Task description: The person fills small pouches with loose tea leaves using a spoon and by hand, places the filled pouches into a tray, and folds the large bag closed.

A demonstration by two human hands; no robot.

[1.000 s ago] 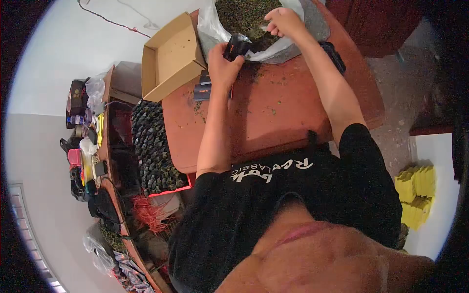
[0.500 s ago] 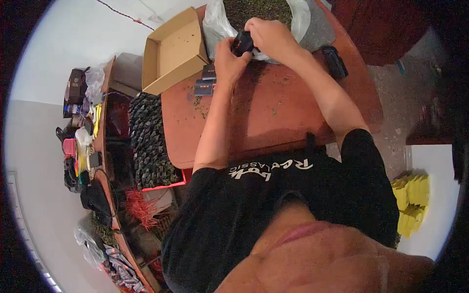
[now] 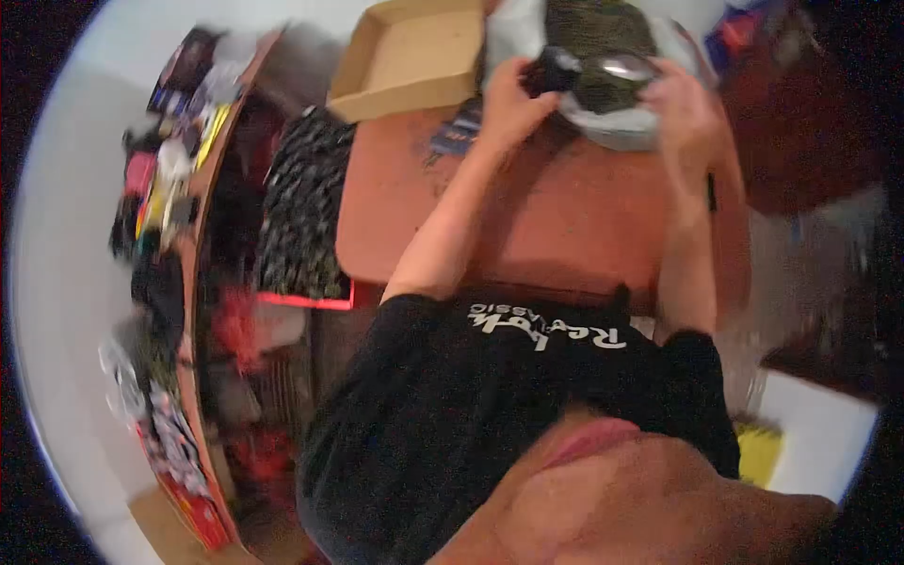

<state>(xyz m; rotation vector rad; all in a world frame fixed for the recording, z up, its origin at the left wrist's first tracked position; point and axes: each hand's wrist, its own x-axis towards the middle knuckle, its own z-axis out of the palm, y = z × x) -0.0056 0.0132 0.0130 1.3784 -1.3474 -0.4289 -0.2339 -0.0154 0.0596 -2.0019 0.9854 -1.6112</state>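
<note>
My left hand (image 3: 513, 108) is closed around a small black pouch (image 3: 554, 73) at the near edge of a clear plastic bag (image 3: 513, 38). Inside that bag lies a heap of dark green dried leaf (image 3: 603, 28). My right hand (image 3: 686, 113), smeared by motion, grips a shiny rounded scoop (image 3: 626, 69) just right of the pouch, over the leaf. How the fingers sit on the scoop is blurred. Beside my left wrist, flat dark packets (image 3: 458, 132) with small orange marks lie on the table.
The reddish-brown table (image 3: 527, 226) has rounded corners. An open cardboard box (image 3: 414, 56) stands at its back left. Left of it, many dark bundles fill a red-edged tray (image 3: 325, 302). A cluttered shelf (image 3: 191, 311) runs down the left; yellow packs (image 3: 759, 452) sit at lower right.
The view has shifted, moving the table right and up. My right hand has left the pouch and moved right, with a shiny scoop now showing. My left hand still holds the pouch.
</note>
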